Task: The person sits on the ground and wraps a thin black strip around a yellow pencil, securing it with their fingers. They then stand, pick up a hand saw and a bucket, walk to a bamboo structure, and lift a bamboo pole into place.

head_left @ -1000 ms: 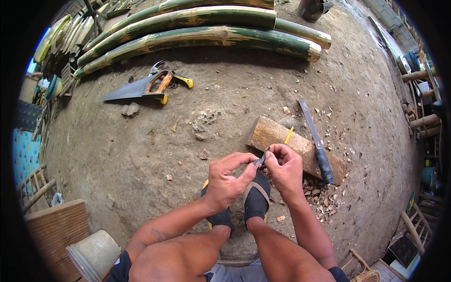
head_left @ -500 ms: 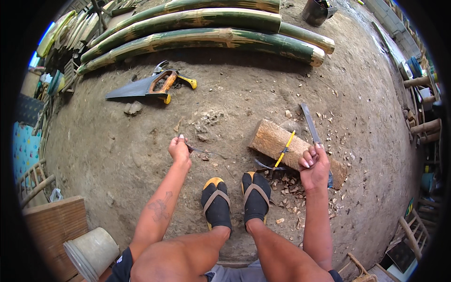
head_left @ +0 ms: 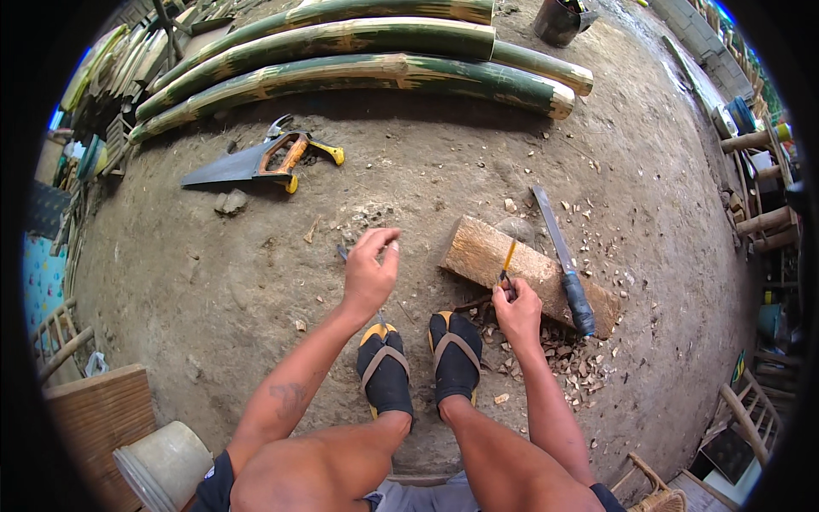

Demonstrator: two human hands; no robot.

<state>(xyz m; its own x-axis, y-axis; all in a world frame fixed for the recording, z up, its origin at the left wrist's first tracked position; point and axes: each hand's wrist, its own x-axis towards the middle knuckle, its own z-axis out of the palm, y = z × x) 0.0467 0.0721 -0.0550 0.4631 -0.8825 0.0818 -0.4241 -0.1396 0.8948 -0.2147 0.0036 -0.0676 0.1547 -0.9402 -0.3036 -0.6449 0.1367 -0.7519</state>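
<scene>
My left hand (head_left: 372, 275) is over the ground in front of my left foot. Its fingers are closed around a thin dark flexible strip (head_left: 343, 253), whose ends show on both sides of the hand. My right hand (head_left: 519, 314) pinches the lower part of a thin yellow stick (head_left: 510, 253) with something dark around it, above the near side of a wooden block (head_left: 478, 249). A long-bladed knife (head_left: 553, 224) with a dark wrapped handle lies across the block's right part, untouched by either hand.
Wood chips (head_left: 567, 363) are scattered round the block. A handsaw (head_left: 235, 164) and a hammer (head_left: 327, 152) lie at the left on the dirt. Several green bamboo poles (head_left: 341, 77) lie across the far side. A dark bucket (head_left: 559, 24) stands beyond them; a pale bucket (head_left: 166, 465) is near left.
My right hand has let go of the knife, moved left and taken hold of the yellow stick. My left hand has moved right and slightly away from me with the strip.
</scene>
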